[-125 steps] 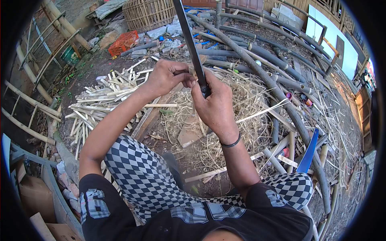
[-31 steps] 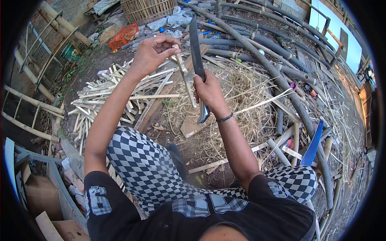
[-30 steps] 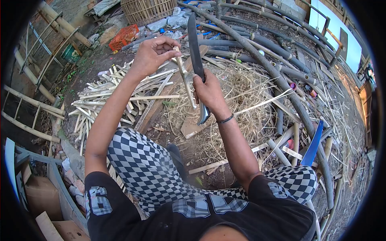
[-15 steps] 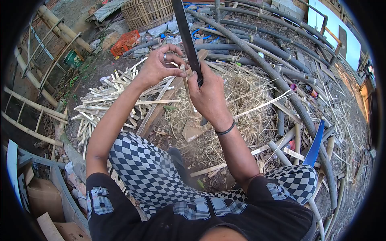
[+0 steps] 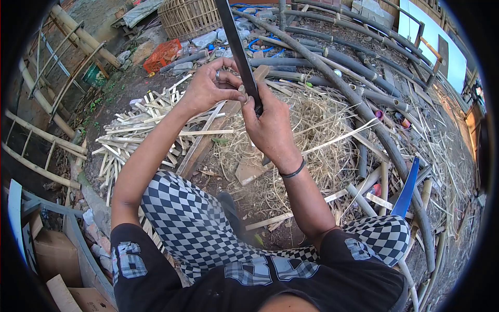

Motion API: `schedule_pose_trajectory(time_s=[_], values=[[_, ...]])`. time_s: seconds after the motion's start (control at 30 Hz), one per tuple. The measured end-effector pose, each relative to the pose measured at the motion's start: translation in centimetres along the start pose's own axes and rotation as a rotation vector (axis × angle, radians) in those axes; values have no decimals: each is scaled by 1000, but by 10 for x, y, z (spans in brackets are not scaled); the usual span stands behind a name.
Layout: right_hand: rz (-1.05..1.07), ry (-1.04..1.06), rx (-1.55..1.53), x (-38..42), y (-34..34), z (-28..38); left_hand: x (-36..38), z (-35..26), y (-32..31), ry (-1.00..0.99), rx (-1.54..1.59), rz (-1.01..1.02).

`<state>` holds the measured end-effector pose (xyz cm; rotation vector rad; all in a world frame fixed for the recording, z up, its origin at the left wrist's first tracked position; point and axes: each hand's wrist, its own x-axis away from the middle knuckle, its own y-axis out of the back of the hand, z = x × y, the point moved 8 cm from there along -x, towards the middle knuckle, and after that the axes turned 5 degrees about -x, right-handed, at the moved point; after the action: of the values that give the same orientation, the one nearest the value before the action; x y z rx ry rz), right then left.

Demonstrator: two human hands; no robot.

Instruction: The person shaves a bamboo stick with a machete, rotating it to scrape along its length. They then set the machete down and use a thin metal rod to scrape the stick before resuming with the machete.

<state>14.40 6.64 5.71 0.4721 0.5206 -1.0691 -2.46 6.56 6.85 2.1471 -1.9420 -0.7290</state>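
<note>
My right hand (image 5: 270, 122) is wrapped round a machete (image 5: 236, 44), its long dark blade pointing up and away from me. The thumb lies along the blade's side. My left hand (image 5: 208, 86), with a ring on one finger, pinches a small pale piece of bamboo (image 5: 242, 90) close beside the blade. Only the near tip of that piece shows; fingers and blade hide the rest. Both hands are almost touching, above a heap of thin curly shavings (image 5: 317, 125). To the left lies a pile of cut bamboo strips (image 5: 138, 127).
A wooden plank (image 5: 200, 148) lies between the strips and the shavings. Long bamboo poles (image 5: 343, 78) cross the ground at right. A blue saw blade (image 5: 406, 187) stands by my right knee. Further off are an orange crate (image 5: 162, 54) and a woven basket (image 5: 189, 18).
The bamboo piece, earlier seen lengthwise below my fingers, now shows only its tip. My left hand has shifted slightly right, and the machete's upper blade has tipped a little left.
</note>
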Motion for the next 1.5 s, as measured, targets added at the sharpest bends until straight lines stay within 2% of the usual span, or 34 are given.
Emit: schedule_pose_trajectory(time_s=[0.67,0.83,1.1,1.3,1.4,1.47,1.5], values=[[27,-59,-1,1,-3,1,0,0,-2,-1,12,2],[76,-140,122,1,-4,-2,2,2,-6,1,35,3],[118,-76,42,2,1,9,2,9,-7,66,81,60],[105,-94,33,2,-1,2,2,8,-3,-3,31,53],[89,-51,11,2,-1,2,4,7,-4,19,17,99],[73,-31,4,2,2,5,10,12,-14,117,84,217],[103,-91,0,2,2,4,11,11,-17,60,45,198]])
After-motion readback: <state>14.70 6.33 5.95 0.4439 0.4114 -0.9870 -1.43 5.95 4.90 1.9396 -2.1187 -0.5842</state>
